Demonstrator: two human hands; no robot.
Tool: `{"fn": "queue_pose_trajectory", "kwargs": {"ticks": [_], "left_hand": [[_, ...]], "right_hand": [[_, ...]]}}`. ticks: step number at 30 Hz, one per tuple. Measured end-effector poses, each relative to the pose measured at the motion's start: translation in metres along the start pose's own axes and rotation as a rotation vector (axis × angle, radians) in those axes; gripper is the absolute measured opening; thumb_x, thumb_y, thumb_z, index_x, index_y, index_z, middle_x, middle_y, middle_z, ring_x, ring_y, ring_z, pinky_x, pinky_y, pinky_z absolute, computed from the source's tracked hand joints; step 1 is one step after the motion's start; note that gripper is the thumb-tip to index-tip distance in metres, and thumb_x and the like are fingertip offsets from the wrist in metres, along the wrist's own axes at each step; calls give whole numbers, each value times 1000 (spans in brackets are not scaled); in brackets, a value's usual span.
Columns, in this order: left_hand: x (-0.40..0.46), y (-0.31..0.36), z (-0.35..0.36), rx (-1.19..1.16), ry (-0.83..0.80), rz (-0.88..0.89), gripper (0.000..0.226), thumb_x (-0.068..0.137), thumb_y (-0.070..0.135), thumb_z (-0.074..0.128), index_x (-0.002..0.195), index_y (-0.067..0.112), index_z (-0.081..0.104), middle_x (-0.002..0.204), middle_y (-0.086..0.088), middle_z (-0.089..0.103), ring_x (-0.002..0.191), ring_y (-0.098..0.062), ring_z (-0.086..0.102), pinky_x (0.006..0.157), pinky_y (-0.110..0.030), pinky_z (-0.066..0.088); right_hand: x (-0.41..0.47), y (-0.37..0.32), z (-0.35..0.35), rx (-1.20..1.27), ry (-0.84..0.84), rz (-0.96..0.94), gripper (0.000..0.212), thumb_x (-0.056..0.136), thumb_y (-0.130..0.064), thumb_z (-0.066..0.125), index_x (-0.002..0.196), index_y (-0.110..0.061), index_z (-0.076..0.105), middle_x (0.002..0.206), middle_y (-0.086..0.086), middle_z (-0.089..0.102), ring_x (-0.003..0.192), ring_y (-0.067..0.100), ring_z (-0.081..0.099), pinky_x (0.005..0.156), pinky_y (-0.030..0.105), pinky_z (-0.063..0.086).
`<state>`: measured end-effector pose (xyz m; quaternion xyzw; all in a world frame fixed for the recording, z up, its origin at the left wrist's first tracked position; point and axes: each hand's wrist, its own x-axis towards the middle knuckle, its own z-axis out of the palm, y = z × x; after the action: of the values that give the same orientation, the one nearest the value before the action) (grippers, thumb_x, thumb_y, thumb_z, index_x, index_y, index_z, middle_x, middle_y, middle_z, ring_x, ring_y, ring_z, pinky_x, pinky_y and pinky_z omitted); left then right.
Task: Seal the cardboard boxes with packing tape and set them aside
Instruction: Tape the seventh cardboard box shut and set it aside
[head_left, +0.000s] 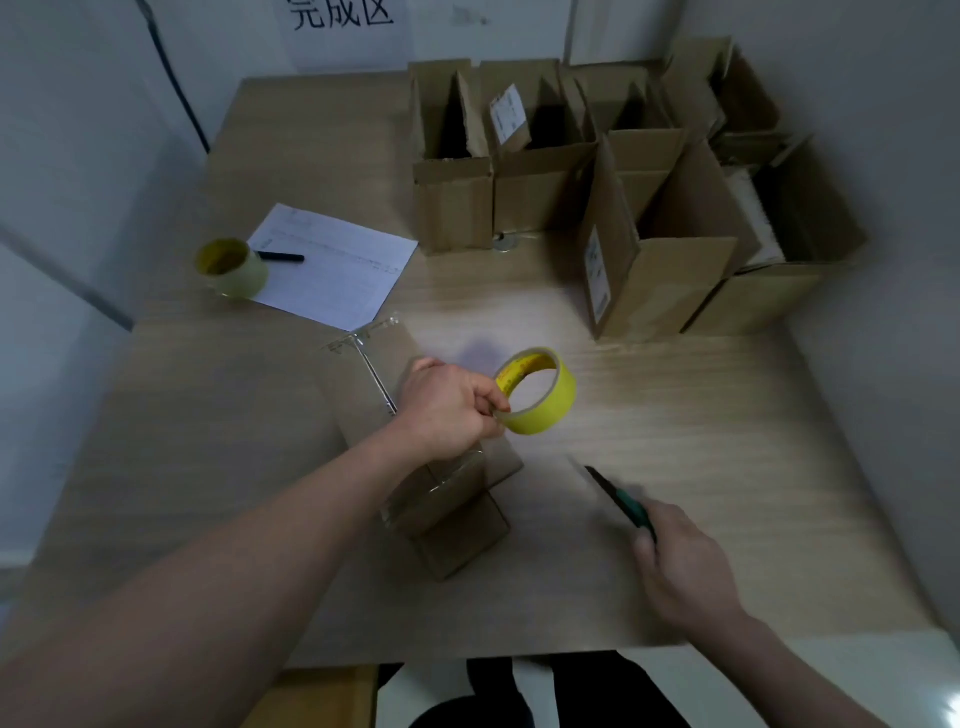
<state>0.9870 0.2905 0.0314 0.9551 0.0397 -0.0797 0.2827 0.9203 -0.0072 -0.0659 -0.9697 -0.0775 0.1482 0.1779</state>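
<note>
A long closed cardboard box lies on the wooden table in front of me, with clear tape along its top seam. My left hand is above the box and pinches a yellow roll of packing tape at its rim, holding it just right of the box. My right hand grips a green-handled utility knife whose blade points up-left toward the box. The knife is blurred.
Several open cardboard boxes stand at the back right of the table. A second tape roll, a black pen and a white sheet of paper lie at the left. A paper sign hangs on the back wall.
</note>
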Motion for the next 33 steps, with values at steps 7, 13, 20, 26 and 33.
{"fn": "queue_pose_trajectory", "kwargs": {"ticks": [7,13,20,26,33], "left_hand": [[-1,6,-2,-27,10,-28,20,67,30,84,83,35,72,59,21,57,64,13,47,95,-24,26],[-2,6,-3,-19,21,-19,21,67,32,85,85,33,74,59,22,57,65,11,48,98,-25,27],[-1,3,-1,0,32,2,19,68,31,83,84,34,74,60,21,57,65,11,49,98,-25,26],[0,0,2,-13,46,17,21,67,34,84,85,34,75,62,22,59,67,9,51,98,-24,25],[1,0,2,26,29,7,19,70,36,81,87,36,73,63,22,58,74,3,55,92,-20,19]], "right_hand": [[-3,-70,-21,211,144,-379,34,90,-41,45,117,-27,59,101,-7,63,88,17,61,66,33,52],[4,-86,-21,147,206,-377,32,90,-45,41,118,-34,53,96,-6,62,80,22,64,56,37,52],[9,-95,-15,4,295,-409,32,87,-41,44,112,-28,60,84,-4,59,61,25,62,40,34,44],[28,-44,-9,-181,138,-108,35,95,-47,42,125,-35,54,98,0,55,87,27,63,58,35,49],[50,10,-33,-331,29,57,57,93,-49,48,145,-28,41,132,6,52,119,31,49,94,40,42]]}}
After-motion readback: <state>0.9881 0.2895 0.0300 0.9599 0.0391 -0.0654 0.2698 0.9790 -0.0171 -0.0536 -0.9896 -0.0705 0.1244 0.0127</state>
